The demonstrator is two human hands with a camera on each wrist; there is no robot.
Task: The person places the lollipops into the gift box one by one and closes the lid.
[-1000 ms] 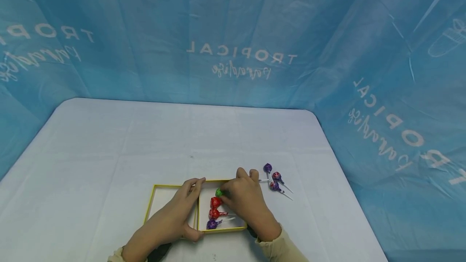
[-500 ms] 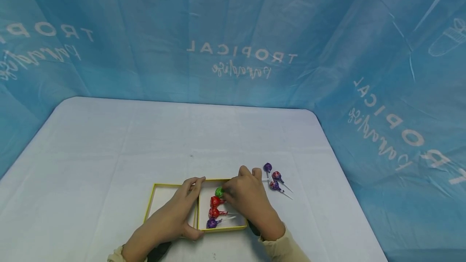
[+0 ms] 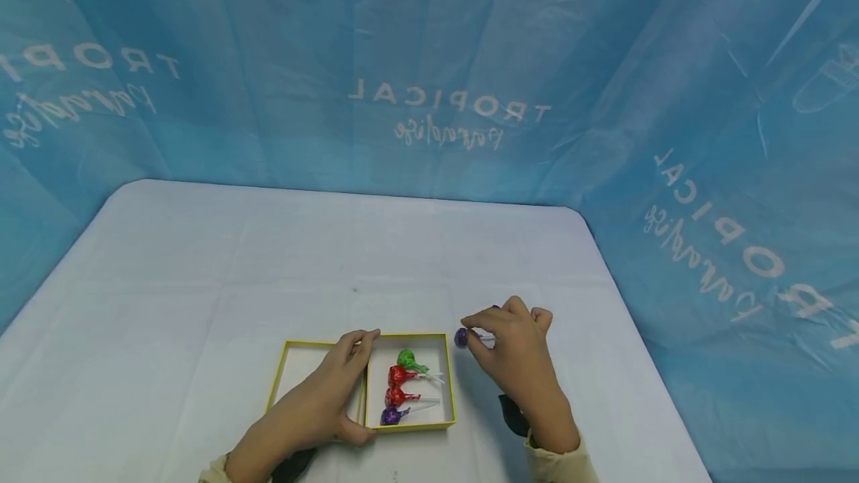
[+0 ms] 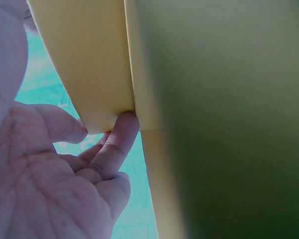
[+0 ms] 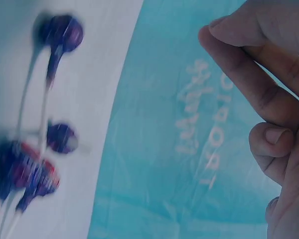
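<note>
My left hand (image 3: 322, 401) spans the yellow-edged white box (image 3: 411, 429), fingers at the far rim and thumb at the near one. In the left wrist view its fingertips touch the yellow wall (image 4: 84, 59). Inside the right compartment lie a green lollipop (image 3: 406, 358), two red lollipops, one nearer (image 3: 394, 396) and one behind (image 3: 397, 376), and a purple lollipop (image 3: 390, 415). Right of the box, my right hand (image 3: 520, 349) hovers above a purple lollipop (image 3: 461, 338), thumb and forefinger close together with nothing seen between them.
Several wrapped lollipops (image 5: 65, 32) lie on the white table (image 3: 282, 259), mostly hidden under my right hand in the head view. The box's left half (image 3: 302, 364) is partly covered by my left hand. A blue printed curtain (image 3: 282, 95) surrounds the table.
My right hand has let go of the green lollipop in the box and moved right, over the loose lollipops. The sticks in the box now show. My left hand stays in place.
</note>
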